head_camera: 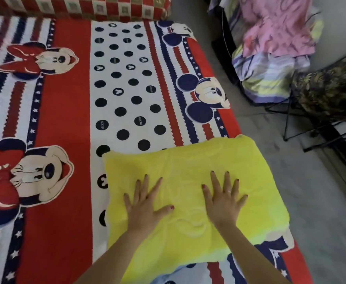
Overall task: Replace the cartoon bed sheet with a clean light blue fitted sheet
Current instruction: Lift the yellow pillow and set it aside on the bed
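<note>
Both hands, left hand (145, 203) and right hand (223, 199), lie flat with fingers spread wide on the yellow folded blanket (260, 181), near right on the cartoon bed sheet (65, 99).

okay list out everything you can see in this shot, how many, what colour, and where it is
cartoon bed sheet: one, red, white and navy, covering the bed
yellow blanket: one, folded, on the sheet near the bed's right edge
patterned pillow: one, red and beige checks, at the bed's far end
pile of bedding: one, pink, purple and pale yellow, on a dark rack right of the bed
floor: grey, right of the bed
hands: two, left hand and right hand, flat on the blanket
</note>
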